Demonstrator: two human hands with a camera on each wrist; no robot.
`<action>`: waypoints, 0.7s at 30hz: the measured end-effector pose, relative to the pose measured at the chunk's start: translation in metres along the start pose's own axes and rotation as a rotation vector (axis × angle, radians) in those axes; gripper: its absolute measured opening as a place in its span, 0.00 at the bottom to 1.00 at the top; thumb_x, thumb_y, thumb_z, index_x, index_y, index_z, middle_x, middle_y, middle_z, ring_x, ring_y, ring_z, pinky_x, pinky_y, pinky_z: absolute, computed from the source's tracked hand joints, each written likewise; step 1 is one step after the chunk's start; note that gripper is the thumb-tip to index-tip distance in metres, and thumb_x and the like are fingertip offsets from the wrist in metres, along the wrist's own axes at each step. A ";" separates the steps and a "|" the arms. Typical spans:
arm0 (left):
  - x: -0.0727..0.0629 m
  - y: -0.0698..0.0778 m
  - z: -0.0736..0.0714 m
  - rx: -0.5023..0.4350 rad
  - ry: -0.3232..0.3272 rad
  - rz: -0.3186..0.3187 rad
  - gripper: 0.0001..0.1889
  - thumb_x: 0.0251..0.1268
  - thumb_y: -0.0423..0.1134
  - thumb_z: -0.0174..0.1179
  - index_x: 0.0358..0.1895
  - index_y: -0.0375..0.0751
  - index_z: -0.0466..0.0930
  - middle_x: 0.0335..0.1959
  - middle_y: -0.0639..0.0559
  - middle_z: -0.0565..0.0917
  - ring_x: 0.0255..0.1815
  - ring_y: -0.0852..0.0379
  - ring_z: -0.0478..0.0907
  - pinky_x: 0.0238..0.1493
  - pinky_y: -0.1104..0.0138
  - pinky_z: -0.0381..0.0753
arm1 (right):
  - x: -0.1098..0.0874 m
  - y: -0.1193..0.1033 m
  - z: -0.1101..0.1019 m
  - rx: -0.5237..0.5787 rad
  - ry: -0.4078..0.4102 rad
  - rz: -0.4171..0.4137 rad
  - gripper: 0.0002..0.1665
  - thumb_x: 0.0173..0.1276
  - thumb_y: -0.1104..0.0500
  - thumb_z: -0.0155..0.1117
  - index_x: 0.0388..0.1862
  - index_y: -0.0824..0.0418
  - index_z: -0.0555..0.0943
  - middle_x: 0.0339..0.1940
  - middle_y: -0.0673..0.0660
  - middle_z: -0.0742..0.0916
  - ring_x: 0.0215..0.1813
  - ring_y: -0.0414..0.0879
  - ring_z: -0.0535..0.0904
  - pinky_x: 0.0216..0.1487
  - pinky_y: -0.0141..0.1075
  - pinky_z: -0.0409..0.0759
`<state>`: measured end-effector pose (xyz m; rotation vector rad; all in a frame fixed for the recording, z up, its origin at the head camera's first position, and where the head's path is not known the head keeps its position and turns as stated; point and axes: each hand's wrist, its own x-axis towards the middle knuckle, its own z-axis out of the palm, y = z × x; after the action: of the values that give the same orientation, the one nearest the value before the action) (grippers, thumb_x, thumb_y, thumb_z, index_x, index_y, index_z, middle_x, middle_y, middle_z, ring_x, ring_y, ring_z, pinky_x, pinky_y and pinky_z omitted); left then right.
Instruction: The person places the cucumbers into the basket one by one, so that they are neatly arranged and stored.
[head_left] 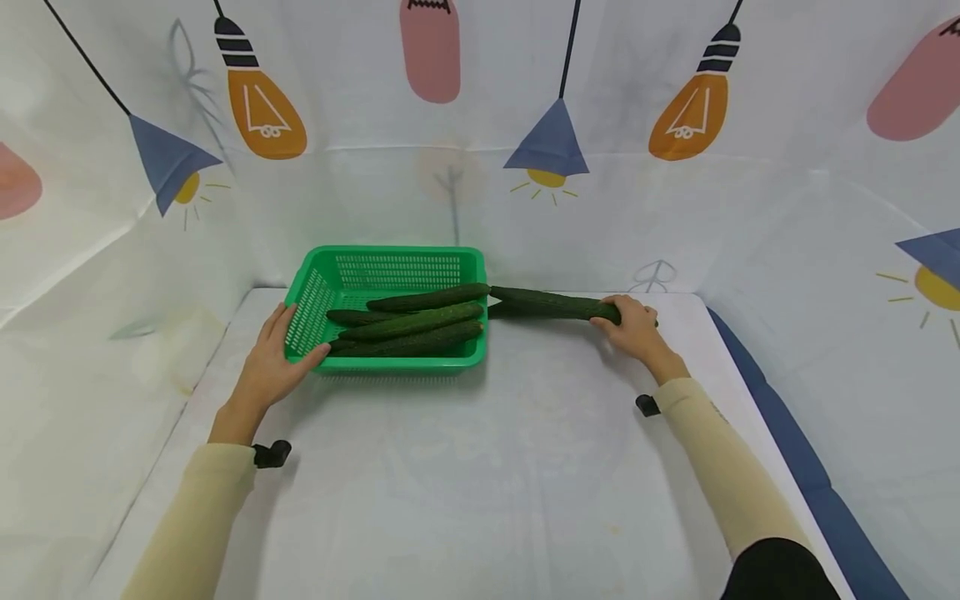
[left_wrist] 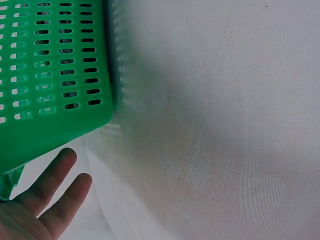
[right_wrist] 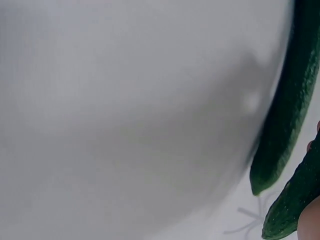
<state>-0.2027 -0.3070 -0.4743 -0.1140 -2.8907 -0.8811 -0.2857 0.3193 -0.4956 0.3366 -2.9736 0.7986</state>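
A green plastic basket (head_left: 405,364) holds several dark green cucumbers (head_left: 420,322). My left hand (head_left: 270,367) lies at its front left corner, thumb at the front rim and fingers along the left side. The left wrist view shows two straight, spread fingers (left_wrist: 55,180) beside the corner of the slotted wall. Right of the basket, my right hand (head_left: 633,331) grips a cucumber (head_left: 551,302) by its right end; its other end is close to the basket's right rim. Another cucumber (right_wrist: 290,110) is beside the held one in the right wrist view, mostly hidden under it in the head view.
The basket stands near the back edge of a white-covered table (head_left: 480,483). Behind it hangs a white sheet (head_left: 360,200) printed with lamps and bulbs. Dark blue fabric (head_left: 787,442) runs along the table's right edge.
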 end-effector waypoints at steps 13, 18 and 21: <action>0.004 -0.002 0.000 -0.004 -0.007 0.002 0.51 0.70 0.64 0.58 0.86 0.50 0.40 0.86 0.41 0.41 0.79 0.22 0.52 0.63 0.22 0.58 | 0.002 -0.005 -0.017 -0.012 0.023 -0.010 0.36 0.76 0.42 0.63 0.71 0.65 0.74 0.69 0.71 0.78 0.69 0.70 0.71 0.65 0.67 0.55; 0.002 -0.001 -0.001 -0.007 -0.008 0.002 0.51 0.71 0.64 0.58 0.86 0.50 0.40 0.87 0.42 0.41 0.79 0.22 0.52 0.64 0.22 0.58 | 0.006 -0.009 -0.023 0.055 0.043 0.012 0.36 0.74 0.41 0.65 0.70 0.63 0.74 0.70 0.71 0.77 0.71 0.74 0.68 0.70 0.73 0.49; 0.001 -0.001 -0.001 -0.006 -0.009 -0.001 0.51 0.71 0.64 0.58 0.86 0.50 0.40 0.87 0.42 0.41 0.79 0.22 0.52 0.64 0.22 0.58 | 0.007 -0.012 -0.025 0.081 0.055 -0.001 0.34 0.73 0.42 0.67 0.68 0.61 0.74 0.69 0.69 0.78 0.71 0.75 0.66 0.72 0.77 0.43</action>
<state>-0.2041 -0.3082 -0.4736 -0.1178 -2.8969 -0.8917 -0.2906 0.3207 -0.4675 0.3142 -2.8959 0.9141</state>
